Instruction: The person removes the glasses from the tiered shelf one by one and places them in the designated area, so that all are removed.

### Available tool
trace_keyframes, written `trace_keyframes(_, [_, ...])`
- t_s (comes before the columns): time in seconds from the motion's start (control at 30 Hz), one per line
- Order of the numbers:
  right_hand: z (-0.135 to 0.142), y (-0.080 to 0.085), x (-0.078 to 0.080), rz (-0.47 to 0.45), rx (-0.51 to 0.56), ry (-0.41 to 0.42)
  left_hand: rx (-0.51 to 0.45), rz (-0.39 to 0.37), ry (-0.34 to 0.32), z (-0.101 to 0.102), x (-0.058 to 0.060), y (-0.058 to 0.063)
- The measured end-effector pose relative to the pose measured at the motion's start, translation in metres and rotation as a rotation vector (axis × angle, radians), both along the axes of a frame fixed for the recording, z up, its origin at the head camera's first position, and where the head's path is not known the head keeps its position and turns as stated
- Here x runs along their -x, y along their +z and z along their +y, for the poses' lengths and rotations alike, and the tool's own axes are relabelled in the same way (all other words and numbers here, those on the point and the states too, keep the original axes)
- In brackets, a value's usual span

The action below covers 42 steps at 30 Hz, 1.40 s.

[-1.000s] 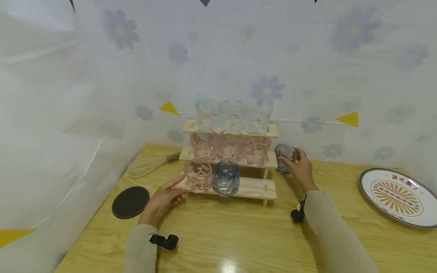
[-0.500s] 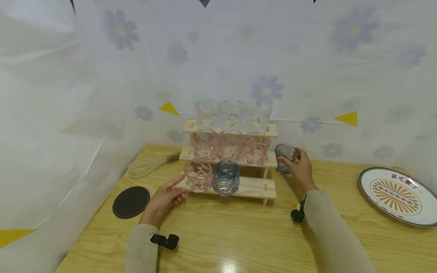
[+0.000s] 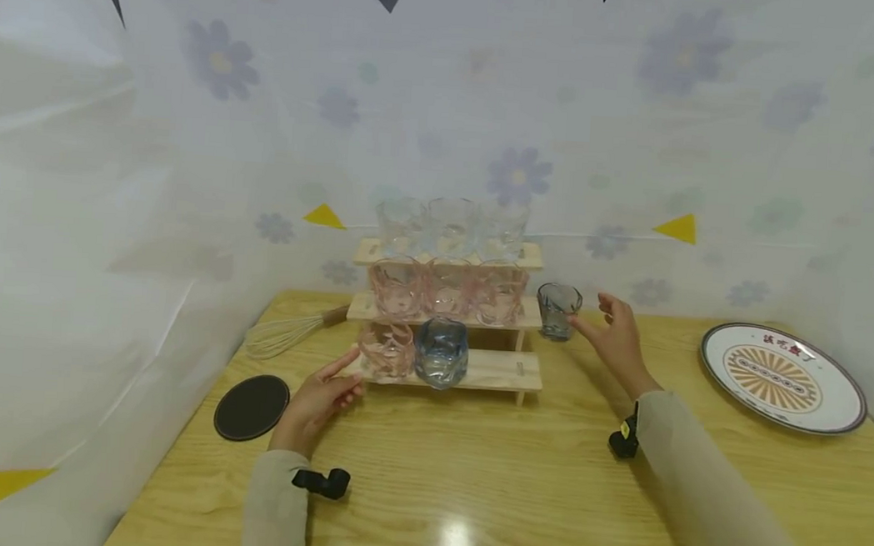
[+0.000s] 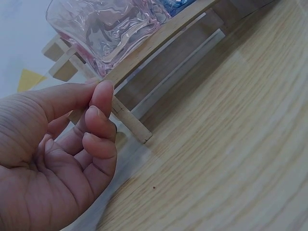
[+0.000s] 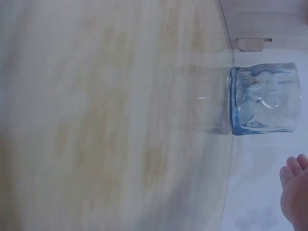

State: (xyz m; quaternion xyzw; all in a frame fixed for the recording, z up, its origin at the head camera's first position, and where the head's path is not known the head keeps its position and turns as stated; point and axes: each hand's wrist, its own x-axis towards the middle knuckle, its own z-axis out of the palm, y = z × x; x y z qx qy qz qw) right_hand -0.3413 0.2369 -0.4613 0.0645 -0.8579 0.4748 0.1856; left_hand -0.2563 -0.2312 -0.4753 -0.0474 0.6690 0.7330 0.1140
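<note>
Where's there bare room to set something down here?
The table is bare in front of the rack and between the right hand and the plate. The bottom shelf has room right of its blue glass. It's crowded above, with three clear glasses on top and three pink ones in the middle.

light: soft, even | glare: table (image 3: pixel 394 479) foreground | right wrist: blurred, hazy

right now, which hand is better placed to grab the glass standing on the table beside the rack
Probably the right hand: it is empty and close beside the glass, whereas the left hand pinches the rack at its opposite end.
</note>
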Motion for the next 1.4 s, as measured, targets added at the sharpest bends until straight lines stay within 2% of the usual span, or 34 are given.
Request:
trace_keyframes(0.2, [0.003,0.006,-0.016,0.043,-0.017,0.053,0.022,-0.009,0.005,-0.001,-0.002,0.001])
trace_keyframes(0.33, [-0.002,0.013,-0.032,0.082,-0.02,0.113,0.014,-0.026,0.012,-0.001,-0.002,0.002])
trace_keyframes(0.5, [-0.017,0.022,-0.057,0.144,-0.019,0.192,0.008,-0.025,0.0,0.0,-0.001,0.001])
trace_keyframes(0.77, [-0.047,0.022,-0.084,0.279,-0.002,0.348,0.026,-0.001,-0.034,-0.002,-0.002,0.002])
trace_keyframes(1.07, [-0.085,0.025,-0.101,0.227,0.124,0.505,0.004,-0.008,-0.02,-0.002,-0.004,0.003])
trace_keyframes(1.4, [-0.122,0.027,-0.103,0.132,0.144,0.52,0.012,0.003,-0.016,0.0,-0.004,0.004])
